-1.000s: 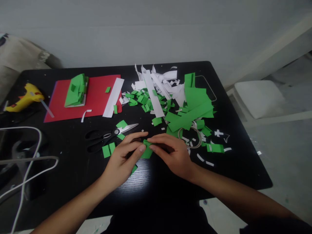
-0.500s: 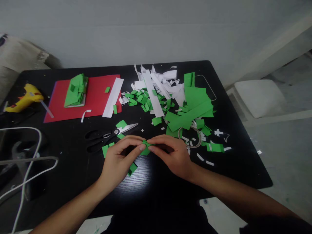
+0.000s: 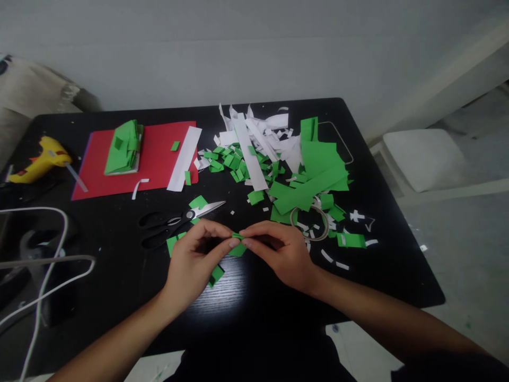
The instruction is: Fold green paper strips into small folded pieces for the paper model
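Between the fingertips of both hands is a small piece of green paper (image 3: 237, 236), pinched at its two ends and partly covered by the fingers. My left hand (image 3: 195, 255) grips its left end with thumb and forefinger. From the other side my right hand (image 3: 283, 253) pinches the right end the same way. Black-handled scissors (image 3: 181, 223) lie just beyond my left hand, blades pointing right. Loose green paper pieces (image 3: 217, 276) rest on the table under and beside my left hand. A roll of tape (image 3: 326, 225) lies beyond my right hand.
White paper scraps (image 3: 274, 124) and small green cuttings (image 3: 234, 162) are heaped at the back, beside larger green sheets (image 3: 322, 159). A red sheet (image 3: 159, 164) bears a folded green paper bundle (image 3: 125, 146). A yellow glue gun (image 3: 43, 159) and white cable (image 3: 63, 228) are at left.
Both hands stay in nearly the same place, still pinching the green paper. The left fingers have shifted slightly, and the strip between the fingertips shows a little differently.
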### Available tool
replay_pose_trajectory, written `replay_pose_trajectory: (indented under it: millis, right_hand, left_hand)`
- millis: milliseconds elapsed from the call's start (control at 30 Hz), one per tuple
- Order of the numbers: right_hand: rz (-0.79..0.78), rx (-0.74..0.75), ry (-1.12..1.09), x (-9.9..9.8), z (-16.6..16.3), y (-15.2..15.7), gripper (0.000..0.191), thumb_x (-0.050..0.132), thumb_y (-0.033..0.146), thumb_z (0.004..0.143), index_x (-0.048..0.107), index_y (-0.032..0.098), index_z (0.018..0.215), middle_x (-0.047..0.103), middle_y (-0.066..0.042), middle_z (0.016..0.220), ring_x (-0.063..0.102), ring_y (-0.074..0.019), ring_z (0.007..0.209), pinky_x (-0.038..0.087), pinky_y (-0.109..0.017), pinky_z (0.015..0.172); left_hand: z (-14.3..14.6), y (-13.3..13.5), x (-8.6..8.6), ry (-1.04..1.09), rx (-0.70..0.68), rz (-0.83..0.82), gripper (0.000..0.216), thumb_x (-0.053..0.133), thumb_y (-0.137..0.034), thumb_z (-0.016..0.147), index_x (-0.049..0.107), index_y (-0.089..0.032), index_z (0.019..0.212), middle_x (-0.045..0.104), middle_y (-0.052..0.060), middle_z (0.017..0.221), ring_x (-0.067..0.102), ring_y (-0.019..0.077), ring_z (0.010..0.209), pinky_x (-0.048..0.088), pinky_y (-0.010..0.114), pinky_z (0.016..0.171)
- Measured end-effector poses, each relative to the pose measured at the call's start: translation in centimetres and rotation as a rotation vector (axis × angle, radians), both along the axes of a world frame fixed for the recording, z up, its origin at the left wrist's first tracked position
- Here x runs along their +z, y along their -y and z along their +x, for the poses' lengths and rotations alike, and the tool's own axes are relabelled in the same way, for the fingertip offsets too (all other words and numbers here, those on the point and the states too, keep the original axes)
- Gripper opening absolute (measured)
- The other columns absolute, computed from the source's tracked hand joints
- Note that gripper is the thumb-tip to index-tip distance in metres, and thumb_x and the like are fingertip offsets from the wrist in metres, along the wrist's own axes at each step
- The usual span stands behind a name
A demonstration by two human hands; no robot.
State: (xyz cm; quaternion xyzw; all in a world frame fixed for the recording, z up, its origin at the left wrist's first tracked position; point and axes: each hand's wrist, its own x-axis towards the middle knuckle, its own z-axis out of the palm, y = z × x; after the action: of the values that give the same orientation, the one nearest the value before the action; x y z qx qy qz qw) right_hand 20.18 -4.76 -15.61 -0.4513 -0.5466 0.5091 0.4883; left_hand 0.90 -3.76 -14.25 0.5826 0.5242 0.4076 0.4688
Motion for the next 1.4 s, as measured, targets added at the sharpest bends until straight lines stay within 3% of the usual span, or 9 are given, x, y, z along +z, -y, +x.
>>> replay_pose_trajectory:
  millis: [133, 400, 767, 933, 1400]
  right_hand:
    - [0.000, -0.001, 0.030, 0.12, 0.03, 0.03, 0.012, 0.078, 0.021, 0.088, 0.082, 0.027, 0.098, 0.082, -0.002, 0.097, 0.078, -0.0192, 0.089, 0.064, -0.033, 0.082]
    - [-0.101, -0.015, 0.016, -0.10, -0.08, 0.07, 0.016, 0.081, 0.028, 0.085, 0.080, 0.024, 0.101, 0.083, -0.002, 0.095, 0.079, -0.0187, 0.085, 0.065, -0.031, 0.079]
    - [-0.117, -0.013, 0.008, -0.13, -0.07, 0.08, 0.010, 0.080, 0.027, 0.086, 0.081, 0.024, 0.095, 0.083, -0.002, 0.091, 0.079, -0.0189, 0.084, 0.064, -0.031, 0.078]
    - [-0.133, -0.013, -0.002, -0.12, -0.06, 0.11, 0.009, 0.080, 0.026, 0.085, 0.082, 0.025, 0.094, 0.083, -0.001, 0.091, 0.079, -0.0186, 0.083, 0.064, -0.030, 0.078]
    - [-0.242, 0.011, -0.144, -0.67, -0.26, 0.13, 0.029, 0.088, 0.022, 0.075, 0.076, 0.024, 0.101, 0.080, 0.000, 0.086, 0.077, -0.0145, 0.080, 0.062, -0.024, 0.072]
  left_hand:
    - [-0.01, -0.17, -0.01, -0.023, -0.025, -0.019, 0.016, 0.081, -0.027, 0.084, 0.078, -0.021, 0.098, 0.079, 0.002, 0.086, 0.076, 0.0167, 0.080, 0.064, 0.025, 0.073]
    - [-0.17, -0.09, -0.04, -0.040, -0.005, -0.002, 0.009, 0.080, -0.025, 0.085, 0.079, -0.024, 0.094, 0.080, 0.000, 0.086, 0.077, 0.0158, 0.079, 0.064, 0.024, 0.072]
    - [-0.15, -0.23, 0.04, 0.006, -0.066, -0.034, 0.010, 0.078, -0.025, 0.087, 0.077, -0.023, 0.096, 0.079, 0.000, 0.084, 0.075, 0.0144, 0.075, 0.061, 0.022, 0.066]
    - [-0.29, -0.46, -0.04, -0.074, -0.089, -0.024, 0.011, 0.073, -0.028, 0.092, 0.080, -0.025, 0.100, 0.079, -0.001, 0.084, 0.072, 0.0125, 0.072, 0.057, 0.020, 0.064]
    - [0.03, -0.47, 0.43, -0.064, 0.010, -0.012, 0.006, 0.077, -0.021, 0.085, 0.080, -0.022, 0.089, 0.080, -0.001, 0.080, 0.074, 0.0117, 0.071, 0.059, 0.017, 0.066]
